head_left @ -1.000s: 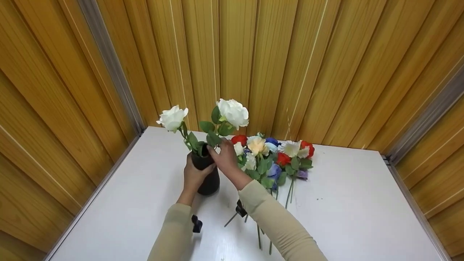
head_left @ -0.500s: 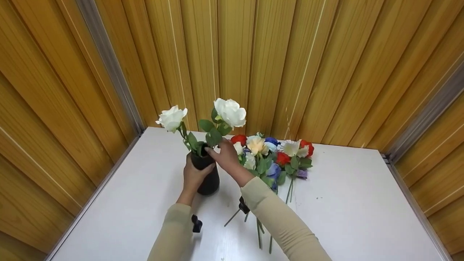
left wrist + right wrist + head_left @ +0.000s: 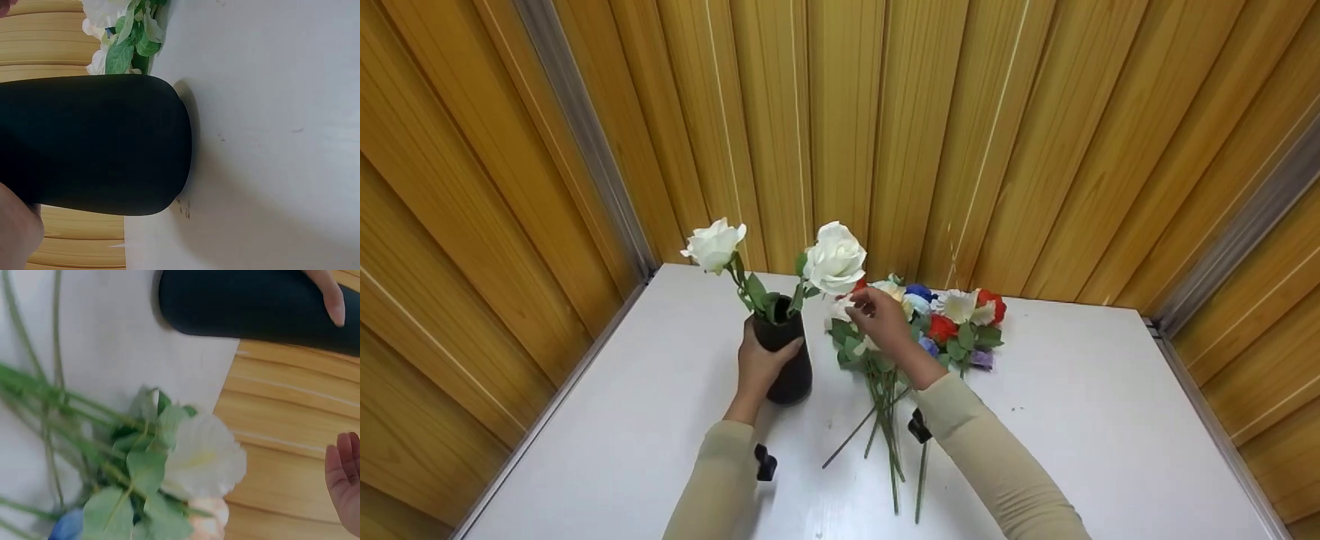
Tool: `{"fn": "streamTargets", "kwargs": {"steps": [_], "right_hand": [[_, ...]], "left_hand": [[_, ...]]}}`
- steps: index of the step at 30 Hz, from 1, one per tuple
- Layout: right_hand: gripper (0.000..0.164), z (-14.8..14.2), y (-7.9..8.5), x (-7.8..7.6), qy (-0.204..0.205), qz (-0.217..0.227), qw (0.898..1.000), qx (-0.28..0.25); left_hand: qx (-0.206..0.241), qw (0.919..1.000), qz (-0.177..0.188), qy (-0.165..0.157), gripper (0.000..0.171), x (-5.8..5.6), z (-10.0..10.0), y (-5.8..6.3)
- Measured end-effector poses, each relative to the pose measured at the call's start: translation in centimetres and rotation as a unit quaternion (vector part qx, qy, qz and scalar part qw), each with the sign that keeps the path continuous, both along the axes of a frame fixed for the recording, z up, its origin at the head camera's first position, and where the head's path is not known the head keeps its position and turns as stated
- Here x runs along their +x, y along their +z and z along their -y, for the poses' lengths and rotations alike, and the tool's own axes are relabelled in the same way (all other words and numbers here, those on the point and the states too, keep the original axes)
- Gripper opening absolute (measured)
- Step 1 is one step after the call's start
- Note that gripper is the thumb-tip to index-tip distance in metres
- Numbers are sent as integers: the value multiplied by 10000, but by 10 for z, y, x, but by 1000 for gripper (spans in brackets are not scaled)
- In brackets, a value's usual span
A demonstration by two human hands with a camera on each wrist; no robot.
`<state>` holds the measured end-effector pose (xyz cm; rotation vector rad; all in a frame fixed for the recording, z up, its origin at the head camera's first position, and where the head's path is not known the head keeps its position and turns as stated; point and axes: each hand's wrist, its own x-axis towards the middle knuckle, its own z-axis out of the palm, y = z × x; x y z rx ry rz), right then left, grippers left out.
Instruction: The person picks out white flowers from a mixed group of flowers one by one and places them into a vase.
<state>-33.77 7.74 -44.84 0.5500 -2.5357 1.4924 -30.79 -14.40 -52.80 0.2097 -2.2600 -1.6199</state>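
Clearly, the right hand (image 3: 889, 324) is the nearer one to the loose flowers (image 3: 943, 328): its fingers, slightly bent and holding nothing, hang over their left part, while the stems (image 3: 28, 381) run along the tabletop (image 3: 1072, 450) toward the person. Further left stands the black vase (image 3: 790, 375), with two white roses (image 3: 837, 259) leaning apart, gripped below its rim by the left hand (image 3: 760, 364).

Even light; glare on table (image 3: 819, 517); soft shadow beside vase (image 3: 95, 146); right-wrist stems (image 3: 34, 386) blurred.
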Motion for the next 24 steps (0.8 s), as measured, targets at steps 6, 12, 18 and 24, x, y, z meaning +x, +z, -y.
{"fn": "streamTargets", "kwargs": {"steps": [6, 12, 18, 24], "right_hand": [[16, -35, -11, 12, -242, -13, 9992, 318], [17, -54, -32, 28, -268, 122, 9980, 562], [17, -58, -46, 39, -419, 634, 9938, 817], [16, -51, -68, 41, -308, 1263, 9844, 1183]], "left_hand": [[41, 10000, 10, -14, 95, 1, 0, -1], [-40, 10000, -7, -25, 95, 1, 0, -1], [-62, 10000, 19, -21, 96, -1, 0, 0], [-73, 9999, 99, -2, 97, -1, 0, -2]]}}
